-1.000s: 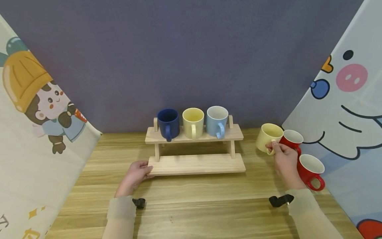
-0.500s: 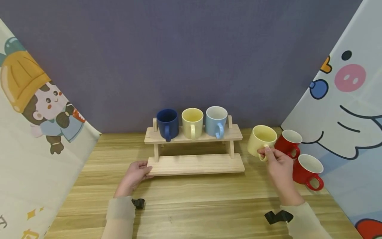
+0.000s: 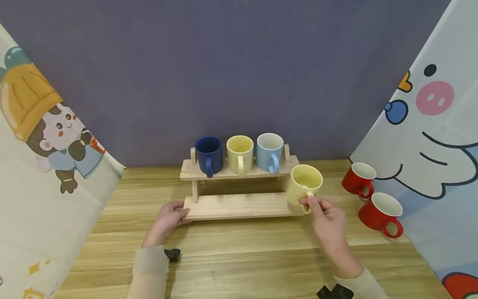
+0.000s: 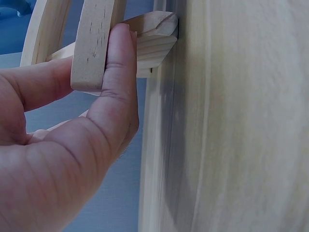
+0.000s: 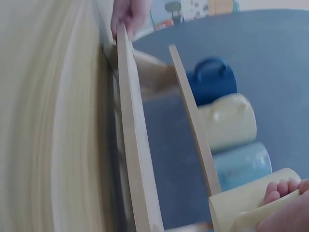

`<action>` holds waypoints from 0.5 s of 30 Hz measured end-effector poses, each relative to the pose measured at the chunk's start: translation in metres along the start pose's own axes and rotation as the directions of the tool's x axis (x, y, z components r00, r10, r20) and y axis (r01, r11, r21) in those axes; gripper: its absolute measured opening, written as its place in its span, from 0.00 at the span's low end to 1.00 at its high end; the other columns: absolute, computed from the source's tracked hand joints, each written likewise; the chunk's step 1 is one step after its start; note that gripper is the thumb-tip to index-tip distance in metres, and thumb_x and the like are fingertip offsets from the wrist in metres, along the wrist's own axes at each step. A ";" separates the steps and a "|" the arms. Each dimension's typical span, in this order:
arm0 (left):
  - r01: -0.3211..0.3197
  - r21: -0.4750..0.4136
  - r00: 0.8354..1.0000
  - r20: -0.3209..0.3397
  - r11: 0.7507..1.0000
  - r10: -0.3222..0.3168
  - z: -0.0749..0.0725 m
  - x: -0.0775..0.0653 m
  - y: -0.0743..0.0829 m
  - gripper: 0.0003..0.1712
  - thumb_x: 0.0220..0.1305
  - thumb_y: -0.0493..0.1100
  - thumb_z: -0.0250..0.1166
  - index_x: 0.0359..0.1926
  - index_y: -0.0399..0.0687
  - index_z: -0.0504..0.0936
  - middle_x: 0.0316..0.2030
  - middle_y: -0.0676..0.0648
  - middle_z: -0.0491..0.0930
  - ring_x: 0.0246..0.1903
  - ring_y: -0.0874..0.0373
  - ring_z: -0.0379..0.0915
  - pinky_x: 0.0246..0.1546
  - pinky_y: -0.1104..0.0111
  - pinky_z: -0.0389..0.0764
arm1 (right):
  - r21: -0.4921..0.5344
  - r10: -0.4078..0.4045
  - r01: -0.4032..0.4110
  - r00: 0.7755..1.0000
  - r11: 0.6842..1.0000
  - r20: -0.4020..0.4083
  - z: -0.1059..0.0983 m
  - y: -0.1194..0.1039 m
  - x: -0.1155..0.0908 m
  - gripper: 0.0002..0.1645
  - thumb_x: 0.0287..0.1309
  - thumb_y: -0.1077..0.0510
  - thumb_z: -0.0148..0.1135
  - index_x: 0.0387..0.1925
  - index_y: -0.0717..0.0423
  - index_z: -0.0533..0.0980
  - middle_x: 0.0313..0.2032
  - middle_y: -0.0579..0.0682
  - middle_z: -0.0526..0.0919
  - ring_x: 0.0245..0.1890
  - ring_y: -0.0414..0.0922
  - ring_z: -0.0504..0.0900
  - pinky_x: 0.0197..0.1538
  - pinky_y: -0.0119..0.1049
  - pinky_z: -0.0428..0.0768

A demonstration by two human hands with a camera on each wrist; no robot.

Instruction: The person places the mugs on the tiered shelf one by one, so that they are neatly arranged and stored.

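My right hand (image 3: pixel 328 222) pinches the handle of a pale yellow mug (image 3: pixel 296 187), held upright in the air by the right end of a two-tier wooden rack (image 3: pixel 242 206). In the right wrist view that mug (image 5: pixel 241 200) is beside the rack's end. My left hand (image 3: pixel 169 218) grips the left end of the lower shelf; the left wrist view shows thumb and finger on either side of the board (image 4: pixel 89 53). On the upper shelf stand a dark blue mug (image 3: pixel 209 151), a second yellow mug (image 3: pixel 235 160) and a light blue mug (image 3: pixel 265 155), handles toward me.
Two red mugs, one at the back (image 3: pixel 352 180) and one nearer (image 3: pixel 371 214), stand on the wooden table (image 3: pixel 239 257) at the right. A grey-purple wall (image 3: pixel 239 74) rises behind the rack. Cartoon-printed panels flank the table on the left (image 3: pixel 37 207) and right (image 3: pixel 429 174).
My right hand has carried the yellow mug left, from beside the red mugs to the rack's right end. The left hand keeps its hold on the lower shelf.
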State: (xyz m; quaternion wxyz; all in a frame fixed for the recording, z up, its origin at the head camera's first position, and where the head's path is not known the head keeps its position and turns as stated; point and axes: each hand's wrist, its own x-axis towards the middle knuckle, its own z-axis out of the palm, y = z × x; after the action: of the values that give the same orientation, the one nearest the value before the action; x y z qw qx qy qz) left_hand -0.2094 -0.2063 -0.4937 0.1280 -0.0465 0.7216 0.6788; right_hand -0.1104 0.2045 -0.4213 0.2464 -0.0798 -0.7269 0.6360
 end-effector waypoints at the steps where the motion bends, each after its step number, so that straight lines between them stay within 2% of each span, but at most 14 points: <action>1: -0.002 0.002 1.000 0.001 1.000 0.002 0.000 0.000 0.000 0.25 0.76 0.28 0.53 0.66 0.12 0.59 0.53 0.23 0.74 0.45 0.45 0.81 0.45 0.59 0.87 | 0.024 0.004 -0.004 1.000 1.000 0.009 0.005 -0.001 -0.003 0.15 0.73 0.62 0.60 0.37 0.73 0.84 0.33 0.62 0.86 0.34 0.44 0.79 0.37 0.26 0.79; 6: 0.001 0.001 1.000 0.001 1.000 -0.001 -0.002 -0.001 -0.002 0.26 0.76 0.28 0.53 0.66 0.12 0.58 0.52 0.23 0.75 0.44 0.45 0.81 0.45 0.58 0.87 | 0.079 0.021 -0.026 0.998 0.997 0.062 0.029 -0.002 -0.023 0.14 0.73 0.64 0.60 0.36 0.72 0.84 0.33 0.65 0.85 0.34 0.45 0.81 0.40 0.29 0.81; 15: 0.006 0.018 1.000 0.013 1.000 -0.007 -0.002 -0.003 0.001 0.29 0.77 0.29 0.53 0.68 0.13 0.55 0.58 0.21 0.69 0.49 0.42 0.78 0.48 0.56 0.86 | 0.114 0.026 -0.052 0.975 0.992 0.219 0.070 -0.004 -0.049 0.10 0.70 0.67 0.61 0.34 0.69 0.84 0.33 0.59 0.87 0.36 0.45 0.82 0.41 0.32 0.83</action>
State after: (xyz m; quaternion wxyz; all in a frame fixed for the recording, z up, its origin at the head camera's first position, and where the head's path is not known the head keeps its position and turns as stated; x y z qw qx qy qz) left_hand -0.2068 -0.2081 -0.4921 0.1352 -0.0434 0.7266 0.6722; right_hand -0.0995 0.1212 -0.4344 0.1574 -0.0095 -0.7086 0.6878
